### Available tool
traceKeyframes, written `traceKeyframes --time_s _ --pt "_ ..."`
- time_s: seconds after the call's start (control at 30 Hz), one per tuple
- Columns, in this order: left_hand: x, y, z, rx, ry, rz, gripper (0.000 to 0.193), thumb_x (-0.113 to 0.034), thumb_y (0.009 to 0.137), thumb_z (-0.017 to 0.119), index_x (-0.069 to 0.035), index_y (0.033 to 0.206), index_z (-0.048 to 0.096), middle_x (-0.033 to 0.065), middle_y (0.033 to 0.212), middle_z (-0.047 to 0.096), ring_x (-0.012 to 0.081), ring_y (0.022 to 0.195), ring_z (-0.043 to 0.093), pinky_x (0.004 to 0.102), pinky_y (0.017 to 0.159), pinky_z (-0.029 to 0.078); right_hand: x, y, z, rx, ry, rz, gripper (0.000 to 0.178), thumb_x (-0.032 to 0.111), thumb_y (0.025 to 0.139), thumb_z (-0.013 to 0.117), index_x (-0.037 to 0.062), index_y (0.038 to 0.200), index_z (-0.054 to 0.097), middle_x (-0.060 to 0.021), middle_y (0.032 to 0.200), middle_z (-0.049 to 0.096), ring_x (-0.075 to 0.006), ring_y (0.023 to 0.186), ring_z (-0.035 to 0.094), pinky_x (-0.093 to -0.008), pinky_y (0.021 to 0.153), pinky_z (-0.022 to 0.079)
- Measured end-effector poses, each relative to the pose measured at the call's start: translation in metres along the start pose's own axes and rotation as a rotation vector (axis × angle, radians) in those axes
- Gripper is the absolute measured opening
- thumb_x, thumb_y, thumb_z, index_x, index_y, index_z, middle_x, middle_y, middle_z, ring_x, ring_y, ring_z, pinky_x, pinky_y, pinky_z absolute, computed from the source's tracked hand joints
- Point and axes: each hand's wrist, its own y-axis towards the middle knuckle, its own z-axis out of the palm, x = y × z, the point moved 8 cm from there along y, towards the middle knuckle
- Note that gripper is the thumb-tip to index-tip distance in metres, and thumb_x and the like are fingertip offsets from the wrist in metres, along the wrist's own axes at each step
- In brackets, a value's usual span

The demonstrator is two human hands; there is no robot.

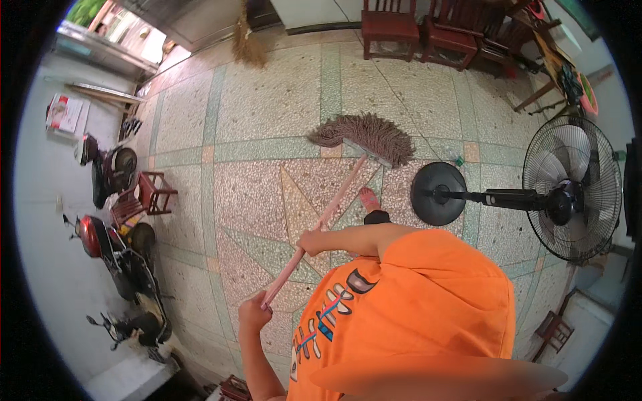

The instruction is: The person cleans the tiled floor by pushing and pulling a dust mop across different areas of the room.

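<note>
Left hand (254,313) and right hand (311,242) clasp the string mop (368,134) by its handle (336,202), fingers curled closed — swinging right could knock the pedestal fan (511,198).

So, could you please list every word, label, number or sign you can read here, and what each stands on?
No text is clear enough to quote.
Red-and-white package by the left wall: printing too small and blurred to read.
Orange shirt: a fishbone-like picture, no readable words.
Mop in both hands: no lettering visible.
Black fan: no readable marking.
</note>
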Motion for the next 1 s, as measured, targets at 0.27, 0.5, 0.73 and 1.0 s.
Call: traceKeyframes --time_s 0.27,0.5,0.73,1.0 --pt "-0.121 0.180 -0.020 0.095 0.023 0.210 0.032 -0.015 0.063 0.055 -0.014 0.095 0.059 0.0170 0.072 0.060 0.0342 0.069 0.058 0.0428 0.061 0.046 -0.173 -0.065 -0.126 -0.360 0.095 0.342 0.020 0.012 0.067 0.059 0.0061 0.086 0.061 -0.0141 0.094 0.057 -0.0302 0.093 0.053 -0.0415 0.075 0.045" --pt "-0.291 0.292 0.010 0.204 -0.044 0.370 0.031 -0.016 0.065 0.053 -0.010 0.096 0.058 0.0175 0.079 0.060 0.0352 0.076 0.058 0.0429 0.068 0.046 -0.334 -0.176 -0.189 -0.356 0.070 0.726 0.037 0.018 0.065 0.064 0.0033 0.098 0.057 -0.0157 0.105 0.053 -0.0314 0.102 0.049 -0.0422 0.079 0.045" --pt "-0.374 0.329 0.068 0.239 -0.113 0.451 0.031 -0.015 0.065 0.053 -0.009 0.094 0.057 0.0189 0.082 0.059 0.0348 0.080 0.057 0.0421 0.071 0.045 -0.378 -0.258 -0.187 -0.399 0.106 0.944 0.060 0.018 0.068 0.061 0.0026 0.121 0.037 -0.0140 0.130 0.030 -0.0328 0.119 0.031 -0.0461 0.088 0.037" --pt "-0.303 0.281 0.071 0.317 -0.044 0.277 0.043 -0.016 0.068 0.053 -0.015 0.110 0.047 0.0202 0.086 0.059 0.0358 0.082 0.057 0.0428 0.072 0.045 -0.329 -0.216 -0.159 -0.422 -0.012 0.854 0.059 0.022 0.065 0.064 0.0027 0.116 0.042 -0.0169 0.124 0.035 -0.0341 0.119 0.030 -0.0504 0.088 0.033"
